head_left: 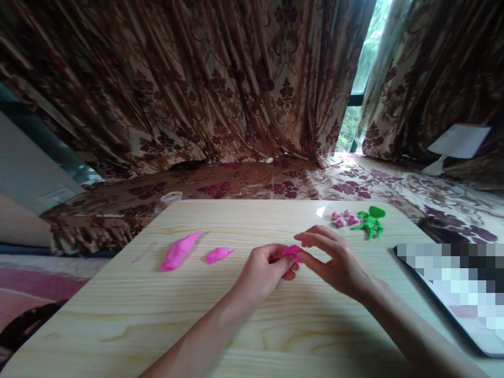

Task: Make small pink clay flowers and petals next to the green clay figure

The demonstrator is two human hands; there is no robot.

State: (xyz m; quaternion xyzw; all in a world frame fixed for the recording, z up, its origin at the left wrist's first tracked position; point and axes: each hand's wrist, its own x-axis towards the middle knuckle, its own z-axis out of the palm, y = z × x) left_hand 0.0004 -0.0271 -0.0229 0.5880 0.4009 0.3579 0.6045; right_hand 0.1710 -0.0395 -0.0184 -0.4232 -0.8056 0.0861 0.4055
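Note:
Between thumb and fingers, my left hand (271,262) pinches a small flattened piece of pink modelling clay (292,252) above the middle of the table. My right hand (334,257) has its fingers apart, the thumb or a fingertip touching the clay's right edge. To the left lies a large pink clay lump (179,253) that tapers to a point. A smaller pink clay lump (218,255) with a thin tail rests between it and my left hand. Farther left is a thin pink-tipped strip (144,252), possibly a clay tool.
At the table's (236,336) far right are a green clay figure (370,223) and several pink-and-white balls (344,218). A dark-edged device (452,299), its screen blurred out, sits at the right edge. Behind stand a cloth-covered ledge (252,181), patterned curtains (236,79) and a white lamp (459,142).

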